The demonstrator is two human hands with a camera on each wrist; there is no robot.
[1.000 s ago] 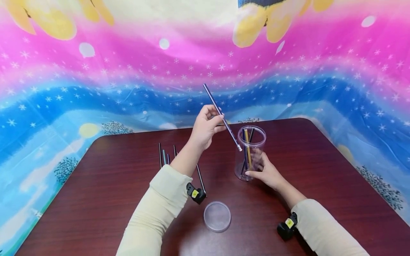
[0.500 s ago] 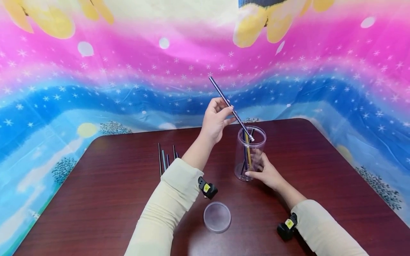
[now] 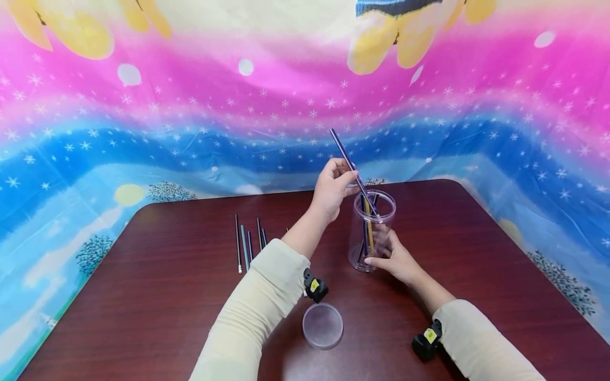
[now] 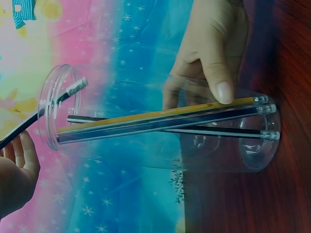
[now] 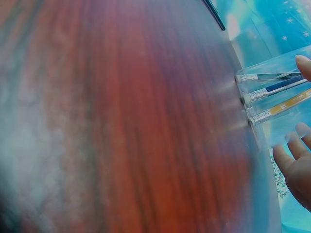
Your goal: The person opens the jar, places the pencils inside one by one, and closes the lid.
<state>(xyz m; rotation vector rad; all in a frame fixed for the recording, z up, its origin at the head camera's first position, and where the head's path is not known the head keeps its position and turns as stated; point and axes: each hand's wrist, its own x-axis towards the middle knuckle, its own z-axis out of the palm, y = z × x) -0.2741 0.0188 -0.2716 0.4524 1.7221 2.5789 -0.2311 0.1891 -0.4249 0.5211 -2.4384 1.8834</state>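
My left hand pinches a dark purple pencil about midway, tilted with its eraser end down. In the left wrist view, that silver-collared eraser end is just inside the mouth of a clear plastic jar. Upright on the table, the jar is gripped low on its right side by my right hand. Inside lean a yellow pencil, a dark blue pencil and a black pencil, their eraser ends at the bottom. The right wrist view catches only part of the right hand's fingers.
A round clear lid lies on the dark red wooden table in front of the jar. Several pencils, among them a black pencil and a teal pencil, lie left of it, partly behind the left sleeve. A printed cloth hangs behind.
My left hand has moved right with the purple pencil, from left of the jar to above its mouth, then lowered the eraser end inside. The right hand and jar have stayed put.
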